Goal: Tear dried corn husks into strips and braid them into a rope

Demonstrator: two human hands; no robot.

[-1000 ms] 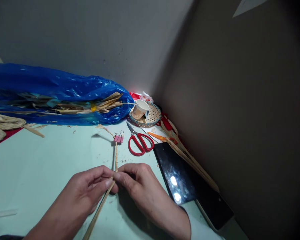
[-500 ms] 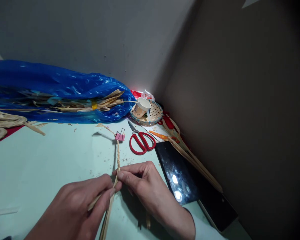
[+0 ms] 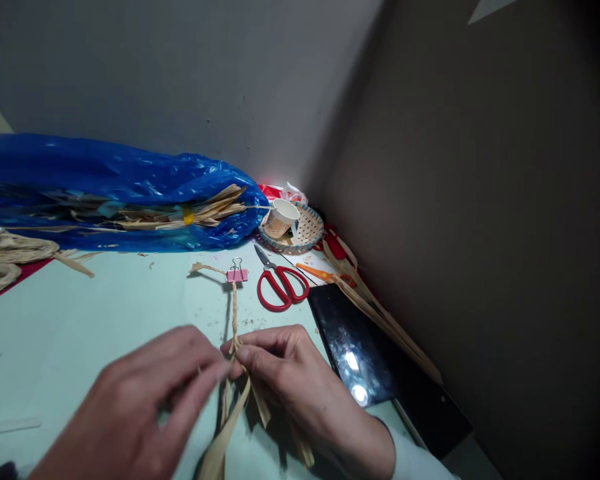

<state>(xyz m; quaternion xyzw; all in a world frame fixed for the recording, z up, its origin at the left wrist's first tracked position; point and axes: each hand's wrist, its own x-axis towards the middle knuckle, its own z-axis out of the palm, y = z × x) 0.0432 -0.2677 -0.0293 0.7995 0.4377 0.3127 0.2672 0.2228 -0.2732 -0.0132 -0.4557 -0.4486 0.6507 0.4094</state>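
Braid [image 3: 235, 310]: in your head view, it runs up the middle of the pale green table [image 3: 105, 313], from your right hand [image 3: 293, 380] to the pink clip [image 3: 237, 275].
Right hand: your thumb and pointing finger are pinched on the low end of the braid.
Left hand [image 3: 135, 393]: it is blurry, with its tips just beside the right hand's; you cannot tell if they hold a strip.
Loose strips [image 3: 219, 450]: they hang and spread below your hands, pale and flat, some bent to the right.
Pink clip: it sits on the braid near the far end, and a short tail sticks out to the left.
Red scissors [image 3: 280, 285]: they lie right of the clip, points away from you.
Black tablet [image 3: 343, 340]: it lies right of your right hand, with long dry strips [image 3: 395, 327] across its far edge.
Basket [image 3: 307, 230]: it is in the back corner, with a paper cup [image 3: 279, 223] tipped in it.
Blue bag [image 3: 130, 167]: it lies along the wall, with a dry bundle [image 3: 225, 205] inside.
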